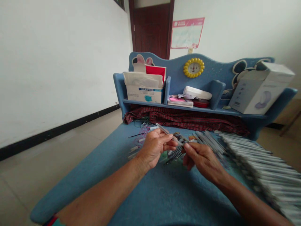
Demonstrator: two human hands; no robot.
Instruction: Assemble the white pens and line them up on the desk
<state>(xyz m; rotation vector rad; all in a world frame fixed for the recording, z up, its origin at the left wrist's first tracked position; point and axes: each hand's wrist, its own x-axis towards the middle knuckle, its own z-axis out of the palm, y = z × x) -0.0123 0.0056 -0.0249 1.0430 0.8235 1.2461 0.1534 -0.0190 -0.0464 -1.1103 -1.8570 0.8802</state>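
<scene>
In the head view, the person is sitting at a blue desk (150,194) with both forearms reaching forward over it. The left hand (154,147) is curling shut around a slim silver pen (164,130), thumb and fingers gripping its middle, so the pen is slanting up and away to the left, in the air above the desk. The right hand (203,158) is pinching the pen's lower end between thumb and forefinger, the other fingers folding loosely under; whether a separate small part is sitting in that pinch is too small to tell. Just beneath the hands, loose parts (175,153) are lying in a small heap, and rows of pens (254,153) are stretching along the desk's right side. A red checked cloth (188,121) is lying at the back, under a shelf (178,108) that is carrying a mask box (143,89) and a white box (258,91). As a judgement, the fine pinch is looking like the weak point: a slip there could be dropping the pen into the heap and scattering it, and a right forearm swinging wide could be knocking the neat rows out of line.
</scene>
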